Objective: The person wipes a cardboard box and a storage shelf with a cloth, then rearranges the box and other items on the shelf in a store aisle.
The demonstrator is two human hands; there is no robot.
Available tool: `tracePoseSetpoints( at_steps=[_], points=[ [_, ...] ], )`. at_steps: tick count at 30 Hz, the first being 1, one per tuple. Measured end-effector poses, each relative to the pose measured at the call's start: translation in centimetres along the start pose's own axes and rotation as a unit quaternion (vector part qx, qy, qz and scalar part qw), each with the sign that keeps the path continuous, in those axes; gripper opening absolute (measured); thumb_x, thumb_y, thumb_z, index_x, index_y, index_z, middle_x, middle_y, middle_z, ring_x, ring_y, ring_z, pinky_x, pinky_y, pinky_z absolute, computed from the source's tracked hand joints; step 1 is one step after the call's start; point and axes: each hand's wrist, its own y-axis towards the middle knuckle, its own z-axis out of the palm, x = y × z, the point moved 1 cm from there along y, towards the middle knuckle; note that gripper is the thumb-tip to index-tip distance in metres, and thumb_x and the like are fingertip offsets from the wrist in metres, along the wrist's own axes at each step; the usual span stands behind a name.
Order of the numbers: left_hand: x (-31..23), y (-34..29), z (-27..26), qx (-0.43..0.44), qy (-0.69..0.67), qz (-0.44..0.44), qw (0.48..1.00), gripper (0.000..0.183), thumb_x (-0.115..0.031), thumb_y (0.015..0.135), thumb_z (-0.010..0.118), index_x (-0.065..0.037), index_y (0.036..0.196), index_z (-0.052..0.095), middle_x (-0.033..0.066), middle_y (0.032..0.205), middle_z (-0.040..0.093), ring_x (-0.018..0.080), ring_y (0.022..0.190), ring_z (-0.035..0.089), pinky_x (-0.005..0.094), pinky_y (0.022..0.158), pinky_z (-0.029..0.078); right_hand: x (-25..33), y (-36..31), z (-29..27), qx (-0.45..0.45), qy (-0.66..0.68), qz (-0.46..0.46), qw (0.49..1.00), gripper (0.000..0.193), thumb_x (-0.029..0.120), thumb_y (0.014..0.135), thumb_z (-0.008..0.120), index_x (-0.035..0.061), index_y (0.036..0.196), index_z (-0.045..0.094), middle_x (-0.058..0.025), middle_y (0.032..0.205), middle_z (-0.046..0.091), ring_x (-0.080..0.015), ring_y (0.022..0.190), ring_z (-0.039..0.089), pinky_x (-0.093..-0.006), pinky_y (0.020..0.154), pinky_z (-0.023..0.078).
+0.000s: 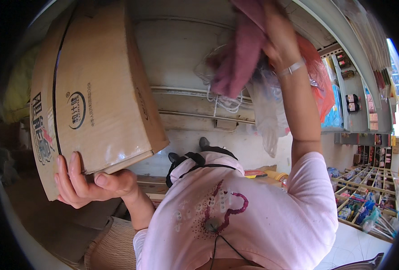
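Note:
A large brown cardboard box is tilted at the left, with a dark strap running down it. My left hand grips its lower near edge, fingers on the printed face and thumb by the corner. At the upper right, my right hand is raised over a pale shelf, closed on a mauve cloth that hangs down from it. Motion blurs the fingertips. Beneath the cloth lie a loop of white cord and a clear plastic bag, partly hidden by my forearm.
A red plastic bag hangs beyond my right wrist. Shelves with small packages and a divided tray of goods stand at the right. A woven surface lies lower left, and a yellow-green bundle sits behind the box.

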Motion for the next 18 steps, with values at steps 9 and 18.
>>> tracePoseSetpoints(
  at_steps=[9, 18],
  points=[
    [0.2, 0.0, -0.1, 0.015, 0.003, 0.008, 1.0, 0.047, -0.033, 0.094, 0.025, -0.004, 0.108, 0.059, 0.0114, 0.118, 0.058, 0.0241, 0.117, 0.044, 0.0416, 0.106, 0.019, -10.4, 6.3, -5.9, 0.342, -0.514, -0.114, 0.779, 0.054, 0.044, 0.088, 0.061, 0.0037, 0.123, 0.058, -0.0167, 0.136, 0.044, -0.0284, 0.122, 0.046, -0.0414, 0.103, 0.035],
    [-0.3, 0.0, -0.2, 0.01, 0.005, -0.012, 1.0, 0.047, -0.035, 0.095, 0.025, -0.005, 0.108, 0.059, 0.0106, 0.119, 0.058, 0.0231, 0.117, 0.044, 0.0415, 0.107, 0.019, -11.6, -8.2, -7.6, 0.526, -0.738, -0.004, 0.424, 0.091, 0.032, 0.071, 0.074, 0.0218, 0.146, 0.024, -0.0263, 0.139, 0.035, -0.0394, 0.127, 0.041, -0.0448, 0.098, 0.041]
  ],
)
